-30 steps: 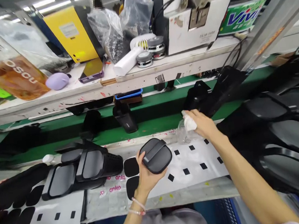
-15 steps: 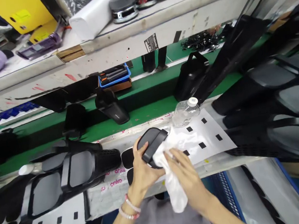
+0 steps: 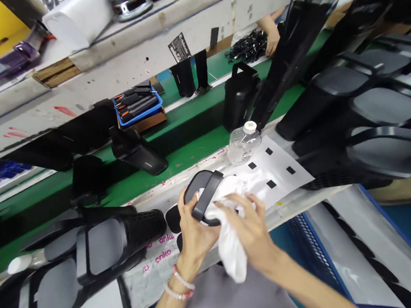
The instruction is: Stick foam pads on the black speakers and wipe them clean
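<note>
My left hand (image 3: 194, 229) grips a dark grey oval part (image 3: 202, 195) with a strap across it, holding it above the bench's front edge. My right hand (image 3: 250, 227) is closed on a crumpled white cloth (image 3: 230, 238) and presses it against the right side of the part. The cloth's loose end hangs down below both hands. A small clear plastic bottle (image 3: 242, 143) with a white cap stands just beyond them, on a white sheet (image 3: 283, 176) printed with black squares.
Large black housings with grey panels lie at the left (image 3: 91, 240) and are stacked at the right (image 3: 361, 126). A green conveyor belt (image 3: 191, 150) behind carries black parts and a blue tray (image 3: 138, 104). Another person's hand (image 3: 270, 35) works beyond the belt.
My right hand left the bottle, came back with the cloth and now presses it on the part. The camera has tilted down and moved closer.
</note>
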Action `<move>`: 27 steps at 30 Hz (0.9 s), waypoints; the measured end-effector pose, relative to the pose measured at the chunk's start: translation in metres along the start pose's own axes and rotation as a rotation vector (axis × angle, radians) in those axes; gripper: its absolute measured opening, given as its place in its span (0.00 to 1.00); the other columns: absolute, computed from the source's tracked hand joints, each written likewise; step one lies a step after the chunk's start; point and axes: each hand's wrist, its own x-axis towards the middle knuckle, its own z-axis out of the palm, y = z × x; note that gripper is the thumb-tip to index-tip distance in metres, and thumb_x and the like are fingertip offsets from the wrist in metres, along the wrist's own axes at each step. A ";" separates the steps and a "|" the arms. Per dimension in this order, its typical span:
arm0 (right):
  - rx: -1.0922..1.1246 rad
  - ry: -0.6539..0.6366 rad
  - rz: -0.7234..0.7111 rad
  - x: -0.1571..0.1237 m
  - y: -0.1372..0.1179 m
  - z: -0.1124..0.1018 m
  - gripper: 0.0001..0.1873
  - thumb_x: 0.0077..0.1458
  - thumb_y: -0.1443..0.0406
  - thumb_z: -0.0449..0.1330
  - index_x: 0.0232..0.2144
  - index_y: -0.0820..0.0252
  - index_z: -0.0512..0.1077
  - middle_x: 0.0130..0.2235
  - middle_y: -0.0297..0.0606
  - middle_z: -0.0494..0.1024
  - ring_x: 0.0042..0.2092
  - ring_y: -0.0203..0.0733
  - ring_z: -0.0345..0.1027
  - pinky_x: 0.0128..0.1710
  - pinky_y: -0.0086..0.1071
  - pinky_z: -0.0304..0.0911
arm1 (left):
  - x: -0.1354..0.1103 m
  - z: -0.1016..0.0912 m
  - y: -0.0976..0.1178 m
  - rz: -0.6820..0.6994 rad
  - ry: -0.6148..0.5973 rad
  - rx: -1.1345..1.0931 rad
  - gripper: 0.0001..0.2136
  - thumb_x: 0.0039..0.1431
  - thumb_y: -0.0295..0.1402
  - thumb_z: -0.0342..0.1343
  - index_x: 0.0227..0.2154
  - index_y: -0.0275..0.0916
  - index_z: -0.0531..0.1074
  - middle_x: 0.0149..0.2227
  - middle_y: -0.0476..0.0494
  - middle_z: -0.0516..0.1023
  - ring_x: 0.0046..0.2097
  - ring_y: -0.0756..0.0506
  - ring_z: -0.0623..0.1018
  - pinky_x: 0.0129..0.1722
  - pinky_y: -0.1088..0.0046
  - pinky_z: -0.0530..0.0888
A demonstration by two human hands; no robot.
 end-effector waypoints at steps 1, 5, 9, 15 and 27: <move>0.008 0.001 0.057 0.001 0.008 -0.004 0.13 0.60 0.73 0.54 0.43 0.61 0.75 0.40 0.44 0.80 0.47 0.49 0.71 0.53 0.48 0.60 | 0.001 0.000 0.002 -0.009 0.001 0.005 0.35 0.39 0.38 0.71 0.51 0.41 0.63 0.61 0.30 0.61 0.60 0.33 0.70 0.55 0.48 0.72; 0.272 0.115 0.760 0.006 0.047 -0.019 0.15 0.60 0.54 0.57 0.39 0.58 0.77 0.40 0.43 0.79 0.43 0.50 0.72 0.44 0.46 0.68 | 0.007 -0.001 0.010 -0.079 -0.040 0.072 0.34 0.36 0.38 0.72 0.49 0.40 0.67 0.56 0.32 0.67 0.62 0.30 0.67 0.57 0.46 0.70; 0.760 0.370 1.231 0.001 0.048 -0.017 0.24 0.56 0.50 0.60 0.47 0.60 0.74 0.47 0.44 0.78 0.51 0.51 0.72 0.51 0.47 0.69 | 0.004 -0.005 0.011 -0.089 -0.058 0.106 0.39 0.36 0.41 0.72 0.53 0.37 0.64 0.59 0.28 0.63 0.64 0.29 0.63 0.58 0.45 0.68; 0.479 0.163 0.796 -0.022 0.002 0.000 0.19 0.60 0.61 0.59 0.53 0.58 0.71 0.52 0.44 0.76 0.57 0.49 0.68 0.60 0.45 0.63 | 0.019 -0.028 0.015 -0.021 -0.181 -0.012 0.31 0.55 0.53 0.57 0.57 0.40 0.64 0.69 0.29 0.50 0.68 0.32 0.58 0.62 0.47 0.62; 0.004 0.000 -0.034 -0.002 -0.005 0.016 0.17 0.60 0.76 0.48 0.50 0.67 0.68 0.43 0.50 0.79 0.56 0.51 0.67 0.60 0.52 0.59 | 0.046 -0.032 0.030 -0.054 -0.323 0.066 0.19 0.65 0.43 0.50 0.51 0.39 0.75 0.61 0.35 0.69 0.64 0.37 0.66 0.62 0.54 0.66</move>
